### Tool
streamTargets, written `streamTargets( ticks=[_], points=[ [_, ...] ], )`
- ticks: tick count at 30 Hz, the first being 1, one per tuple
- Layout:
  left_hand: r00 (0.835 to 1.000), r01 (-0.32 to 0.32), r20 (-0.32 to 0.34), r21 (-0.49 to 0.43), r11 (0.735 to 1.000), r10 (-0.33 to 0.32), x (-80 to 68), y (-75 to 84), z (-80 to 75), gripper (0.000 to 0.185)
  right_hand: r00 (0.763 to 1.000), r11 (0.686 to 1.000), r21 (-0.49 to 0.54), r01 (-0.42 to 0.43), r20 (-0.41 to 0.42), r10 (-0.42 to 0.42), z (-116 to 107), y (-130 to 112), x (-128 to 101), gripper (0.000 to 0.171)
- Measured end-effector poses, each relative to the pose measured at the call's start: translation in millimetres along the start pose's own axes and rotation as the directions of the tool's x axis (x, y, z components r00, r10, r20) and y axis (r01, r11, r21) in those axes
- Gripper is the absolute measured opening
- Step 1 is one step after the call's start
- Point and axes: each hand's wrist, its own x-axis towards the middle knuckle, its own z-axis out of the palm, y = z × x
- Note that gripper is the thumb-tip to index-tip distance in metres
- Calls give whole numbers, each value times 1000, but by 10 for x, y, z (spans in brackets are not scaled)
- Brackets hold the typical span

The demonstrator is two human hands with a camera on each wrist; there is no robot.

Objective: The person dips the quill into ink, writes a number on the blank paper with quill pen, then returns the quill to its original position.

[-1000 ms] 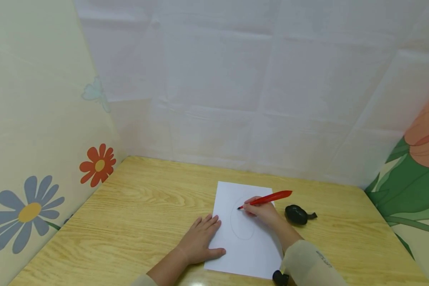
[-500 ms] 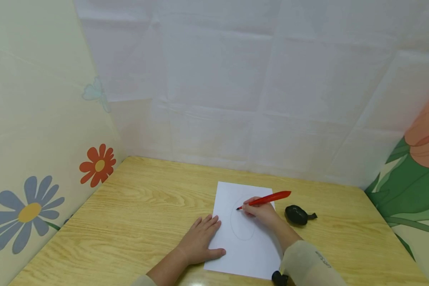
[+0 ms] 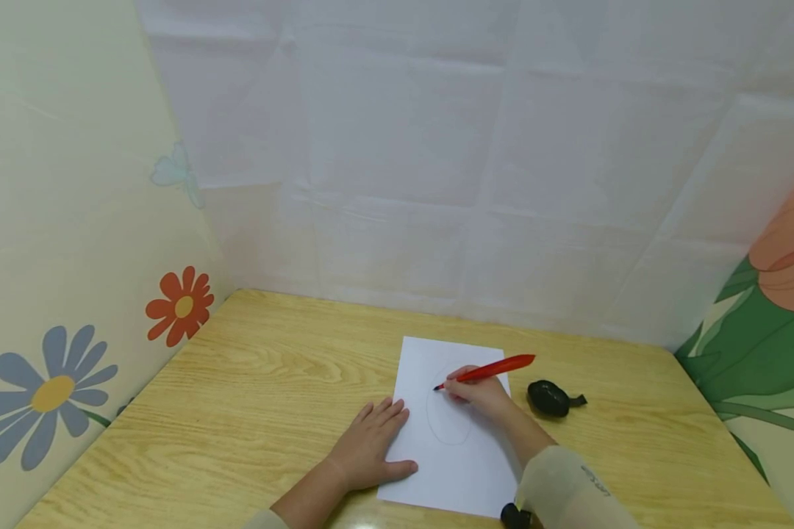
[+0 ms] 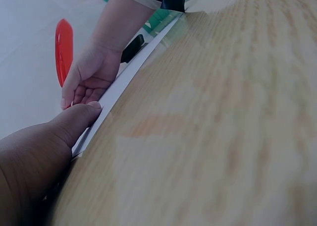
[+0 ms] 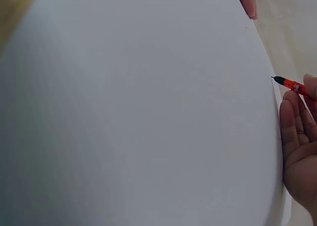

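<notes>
In the head view a white sheet of paper [image 3: 450, 477] lies on the table with a thin oval outline drawn on it. My right hand [image 3: 483, 393] pinches a red pen [image 3: 499, 367] with a black tip, its broad flat end slanting up to the right. The tip is at the paper, by the oval's upper left side. My left hand [image 3: 369, 444] rests on the sheet's left edge, fingers extended and thumb spread over the lower part. In the right wrist view the pen [image 5: 297, 87] shows a small pale mark; most of the right hand [image 5: 302, 151] is seen palm side.
A dark, shiny, rounded object with a short tail [image 3: 549, 398] lies on the wooden table [image 3: 271, 382] right of the paper. Something small and black [image 3: 516, 516] is under the right sleeve [image 3: 569, 485]. A pale cloth wall stands behind, with flower-printed panels at both sides.
My right hand and the pen have shifted slightly left and a little towards me, the tip nearing the oval's left line. The left hand and paper stay put.
</notes>
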Motion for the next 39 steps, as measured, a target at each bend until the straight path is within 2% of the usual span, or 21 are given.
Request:
streamTargets(
  ticks=[25,39],
  points=[
    [1000,-12,-14,-3,1000,12,1,5,5,86,999,998,-30,-49,13,50,42,-41,-25,19],
    [1000,-3,4,-16,1000,3,-6,-1,-9,86,999,999,-15,-39,-24,39,-11,-3,-53,22]
  ],
)
